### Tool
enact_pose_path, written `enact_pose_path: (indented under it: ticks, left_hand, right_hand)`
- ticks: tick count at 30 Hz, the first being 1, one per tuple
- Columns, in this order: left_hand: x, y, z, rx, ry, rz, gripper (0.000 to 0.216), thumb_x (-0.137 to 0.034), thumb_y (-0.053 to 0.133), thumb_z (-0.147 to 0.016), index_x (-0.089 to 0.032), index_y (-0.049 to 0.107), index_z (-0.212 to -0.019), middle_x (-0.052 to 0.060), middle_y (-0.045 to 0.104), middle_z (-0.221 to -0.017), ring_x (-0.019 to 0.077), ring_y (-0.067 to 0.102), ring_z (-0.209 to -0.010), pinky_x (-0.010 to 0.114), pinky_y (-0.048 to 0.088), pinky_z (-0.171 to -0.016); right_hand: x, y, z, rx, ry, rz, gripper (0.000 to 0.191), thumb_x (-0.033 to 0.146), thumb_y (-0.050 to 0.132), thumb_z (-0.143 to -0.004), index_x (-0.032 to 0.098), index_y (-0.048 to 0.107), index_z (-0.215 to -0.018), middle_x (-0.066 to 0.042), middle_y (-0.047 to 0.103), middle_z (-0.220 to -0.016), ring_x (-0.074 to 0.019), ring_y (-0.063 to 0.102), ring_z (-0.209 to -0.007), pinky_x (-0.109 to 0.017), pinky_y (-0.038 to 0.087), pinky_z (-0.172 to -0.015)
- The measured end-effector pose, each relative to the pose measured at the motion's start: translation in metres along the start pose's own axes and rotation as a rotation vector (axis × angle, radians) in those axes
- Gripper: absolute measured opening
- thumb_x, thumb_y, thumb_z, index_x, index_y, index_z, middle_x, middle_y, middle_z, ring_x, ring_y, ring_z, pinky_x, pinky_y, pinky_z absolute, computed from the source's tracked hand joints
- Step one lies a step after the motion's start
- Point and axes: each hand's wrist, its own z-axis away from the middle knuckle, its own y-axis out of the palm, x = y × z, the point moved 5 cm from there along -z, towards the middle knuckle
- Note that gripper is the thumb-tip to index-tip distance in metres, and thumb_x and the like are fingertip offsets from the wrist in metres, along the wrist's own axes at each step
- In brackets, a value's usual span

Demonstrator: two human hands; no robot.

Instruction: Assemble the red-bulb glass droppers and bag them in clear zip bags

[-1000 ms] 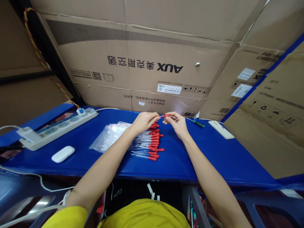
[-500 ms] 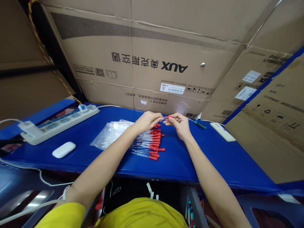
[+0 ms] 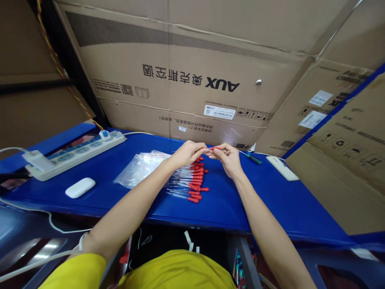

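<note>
Both my hands meet above the back part of the blue table (image 3: 222, 208), over a row of droppers. My right hand (image 3: 229, 158) pinches the red rubber bulb of a dropper (image 3: 214, 148). My left hand (image 3: 190, 153) is closed at the dropper's other end, its fingers hiding most of the clear tube. Below them lie several more droppers (image 3: 195, 180), side by side, red bulbs to the right and clear tips to the left. Clear plastic bags (image 3: 138, 168) lie left of the droppers, partly behind my left forearm.
A white power strip (image 3: 81, 152) with plugs lies at the left, near a white earbud case (image 3: 80, 188). Toward the back right are a green-handled screwdriver (image 3: 254, 159) and a pale phone (image 3: 282, 167). Cardboard panels (image 3: 186, 52) wall the back and right.
The hands keep nearly the same place and grip, with only a slight shift of the fingers at the dropper. The camera view has moved a little.
</note>
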Motion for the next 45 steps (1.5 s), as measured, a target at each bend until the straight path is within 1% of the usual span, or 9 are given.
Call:
enact_pose_path:
  ticks: [3,6,11,14,16,20,24,30,45]
  left_hand:
    - [0.002,0.002,0.001,0.011,-0.002,-0.018,0.044,-0.045,0.043,-0.112,-0.017,0.072,-0.094,0.001,0.067,-0.068,0.0123,0.055,-0.056,0.025,0.037,-0.061]
    - [0.005,0.003,0.002,0.016,0.005,-0.111,0.042,-0.043,0.044,-0.112,-0.017,0.073,-0.096,0.002,0.070,-0.071,0.0139,0.060,-0.060,0.026,0.037,-0.062]
    - [0.010,-0.003,0.005,-0.068,0.006,-0.232,0.035,-0.044,0.050,-0.111,-0.020,0.076,-0.102,0.004,0.078,-0.088,0.0165,0.069,-0.075,0.027,0.040,-0.068]
    - [0.011,-0.005,0.005,-0.091,-0.011,-0.251,0.033,-0.046,0.055,-0.109,-0.021,0.076,-0.103,0.003,0.079,-0.090,0.0156,0.068,-0.075,0.026,0.040,-0.068]
    - [0.011,-0.005,0.005,-0.082,-0.031,-0.258,0.033,-0.049,0.057,-0.107,-0.022,0.076,-0.104,0.002,0.078,-0.088,0.0156,0.067,-0.073,0.026,0.039,-0.067]
    - [0.013,-0.001,0.004,-0.020,-0.097,-0.184,0.037,-0.047,0.050,-0.110,-0.020,0.075,-0.105,0.001,0.076,-0.079,0.0151,0.065,-0.066,0.025,0.037,-0.064]
    - [0.010,0.001,0.003,0.033,-0.056,-0.058,0.042,-0.042,0.045,-0.112,-0.017,0.074,-0.096,0.002,0.073,-0.074,0.0120,0.058,-0.058,0.024,0.037,-0.064]
    - [0.005,0.000,0.001,0.026,-0.023,0.039,0.043,-0.040,0.047,-0.110,-0.015,0.073,-0.088,-0.001,0.066,-0.066,0.0105,0.051,-0.054,0.024,0.036,-0.063]
    - [0.004,0.001,0.000,-0.019,-0.026,0.134,0.041,-0.038,0.052,-0.108,-0.014,0.074,-0.082,-0.002,0.059,-0.060,0.0095,0.044,-0.053,0.024,0.034,-0.060]
  right_hand:
    - [0.001,-0.001,0.000,0.007,0.019,0.008,0.043,0.057,0.094,-0.075,0.022,0.072,-0.088,-0.004,0.084,-0.086,-0.0248,0.083,-0.081,-0.043,0.072,-0.083]
    - [0.000,-0.001,-0.002,0.036,0.036,0.036,0.043,0.057,0.094,-0.074,0.021,0.072,-0.087,-0.005,0.084,-0.085,-0.0248,0.083,-0.080,-0.044,0.072,-0.083]
    - [-0.004,-0.003,-0.006,0.057,0.046,0.063,0.047,0.056,0.093,-0.074,0.023,0.071,-0.100,-0.003,0.084,-0.088,-0.0232,0.083,-0.078,-0.040,0.070,-0.079]
    - [-0.006,-0.005,-0.008,0.052,0.042,0.065,0.050,0.056,0.093,-0.074,0.024,0.072,-0.106,-0.002,0.083,-0.087,-0.0216,0.082,-0.076,-0.036,0.068,-0.075]
    - [-0.006,-0.006,-0.009,0.039,0.028,0.066,0.047,0.057,0.093,-0.075,0.023,0.073,-0.102,-0.003,0.083,-0.083,-0.0211,0.081,-0.074,-0.034,0.067,-0.074]
    - [-0.003,-0.009,-0.009,0.003,-0.010,0.065,0.044,0.057,0.094,-0.074,0.022,0.073,-0.092,-0.004,0.083,-0.083,-0.0206,0.081,-0.075,-0.033,0.066,-0.074]
    - [0.000,-0.008,-0.007,0.018,-0.016,0.060,0.044,0.057,0.095,-0.073,0.021,0.075,-0.089,-0.004,0.083,-0.080,-0.0211,0.081,-0.071,-0.034,0.067,-0.072]
    - [0.001,-0.007,-0.005,0.015,-0.023,0.041,0.043,0.057,0.095,-0.072,0.022,0.076,-0.086,-0.004,0.082,-0.077,-0.0225,0.080,-0.066,-0.037,0.069,-0.070]
    - [-0.001,0.001,-0.003,-0.021,-0.038,-0.009,0.043,0.058,0.093,-0.075,0.022,0.073,-0.088,-0.001,0.081,-0.077,-0.0201,0.079,-0.065,-0.034,0.070,-0.066]
